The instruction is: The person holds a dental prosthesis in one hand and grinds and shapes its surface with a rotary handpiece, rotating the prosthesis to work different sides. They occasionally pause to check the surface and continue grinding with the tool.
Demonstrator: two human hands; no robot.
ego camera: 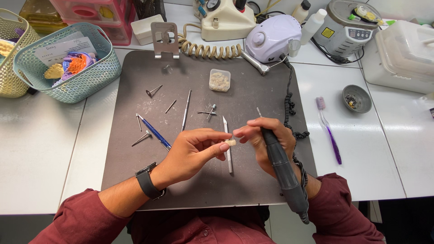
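Left hand (192, 151) fingers pinching small tooth piece (230, 142); right hand (266, 142) clenched around grey handpiece (282, 169), long axis toward wearer, touching piece from right.

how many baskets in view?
2, both at the far left: a teal basket holding papers and dental models, and a yellow basket beside it, cut off by the frame edge. None seem hidden.

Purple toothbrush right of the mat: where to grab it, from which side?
Probably take the purple toothbrush at mid-handle, coming straight down from above. It lies flat on the white table, head toward the grey bowl, handle running toward the person. The handle is long and slim with bare table on both sides, so fingers fit across it. The right hand is closest but holds the grey handpiece.
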